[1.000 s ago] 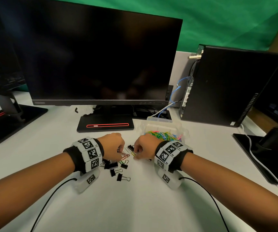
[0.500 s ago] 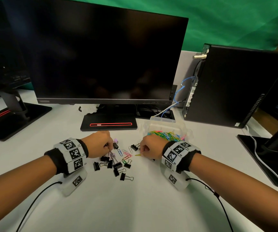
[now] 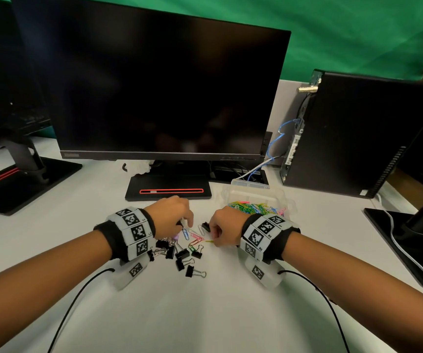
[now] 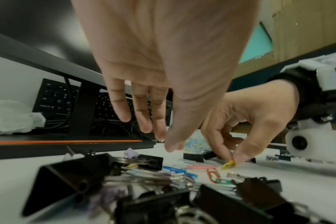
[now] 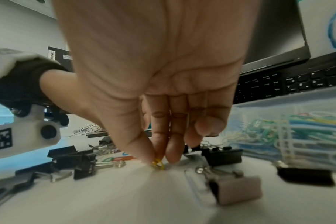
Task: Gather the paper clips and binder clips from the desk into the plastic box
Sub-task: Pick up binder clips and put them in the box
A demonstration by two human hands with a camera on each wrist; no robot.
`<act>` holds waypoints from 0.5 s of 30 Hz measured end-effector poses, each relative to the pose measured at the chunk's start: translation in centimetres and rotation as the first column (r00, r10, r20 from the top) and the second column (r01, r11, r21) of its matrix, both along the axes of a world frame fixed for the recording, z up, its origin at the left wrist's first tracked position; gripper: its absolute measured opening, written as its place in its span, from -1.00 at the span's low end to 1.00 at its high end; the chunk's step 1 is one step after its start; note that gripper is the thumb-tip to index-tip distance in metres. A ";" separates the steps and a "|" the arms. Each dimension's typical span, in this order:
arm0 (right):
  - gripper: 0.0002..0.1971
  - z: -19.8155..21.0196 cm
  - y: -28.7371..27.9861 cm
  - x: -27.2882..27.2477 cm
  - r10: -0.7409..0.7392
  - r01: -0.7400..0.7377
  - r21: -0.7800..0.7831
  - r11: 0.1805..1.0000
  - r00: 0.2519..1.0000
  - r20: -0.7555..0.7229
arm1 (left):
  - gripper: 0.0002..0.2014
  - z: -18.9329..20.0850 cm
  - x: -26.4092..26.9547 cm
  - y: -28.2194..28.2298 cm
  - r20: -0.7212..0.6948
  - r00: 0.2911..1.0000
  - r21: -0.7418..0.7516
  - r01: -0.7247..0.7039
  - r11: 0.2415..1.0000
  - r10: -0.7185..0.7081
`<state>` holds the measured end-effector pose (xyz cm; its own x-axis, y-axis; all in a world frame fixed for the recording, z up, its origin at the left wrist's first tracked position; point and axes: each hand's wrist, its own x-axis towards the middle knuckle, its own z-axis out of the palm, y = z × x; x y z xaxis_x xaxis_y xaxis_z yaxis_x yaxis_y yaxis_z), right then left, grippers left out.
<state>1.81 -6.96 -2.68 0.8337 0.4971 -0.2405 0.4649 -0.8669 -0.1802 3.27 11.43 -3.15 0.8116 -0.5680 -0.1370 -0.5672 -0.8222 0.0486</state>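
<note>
My right hand (image 3: 215,235) pinches a yellow paper clip (image 5: 157,163) between thumb and forefinger, still down on the white desk. The left hand (image 4: 163,136) hovers over the pile with fingers hanging straight and nothing in them. Between the hands lie several coloured paper clips (image 3: 192,238); in front of them is a cluster of black binder clips (image 3: 179,256). One more binder clip (image 3: 205,226) sits by the right knuckles. The clear plastic box (image 3: 256,192), open and holding many coloured paper clips, stands just beyond the right wrist.
A large dark monitor (image 3: 154,85) on a black base (image 3: 169,191) stands behind the hands. A black computer tower (image 3: 358,138) is at the right, with cables. Other monitor stands sit at far left (image 3: 14,184) and far right (image 3: 421,225). A crumpled tissue (image 3: 139,166) lies under the monitor.
The left hand has come off the paper clips, which now lie uncovered, and its fingers have straightened. The right hand stays on the yellow clip.
</note>
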 end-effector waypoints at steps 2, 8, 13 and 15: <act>-0.86 0.1 -0.3 0.0 -0.011 0.011 -0.004 1.000 1.000 -0.004 | -0.68 0.0 0.5 -0.9 0.023 0.998 0.072 0.059 0.996 -0.060; -0.91 0.8 -1.8 0.4 -0.078 0.077 0.049 0.996 0.996 0.032 | -0.75 0.0 1.9 -2.2 -0.101 0.991 0.092 0.102 0.990 -0.093; -0.85 2.3 -4.4 1.9 -0.227 0.212 0.122 0.970 0.965 0.128 | -0.81 -0.6 2.0 -2.6 -0.225 0.973 -0.026 0.041 0.999 -0.046; -0.86 2.7 -5.7 2.7 -0.307 0.289 0.122 0.950 0.937 0.170 | -0.79 -0.7 2.1 -2.6 -0.286 0.958 -0.085 -0.022 0.996 -0.004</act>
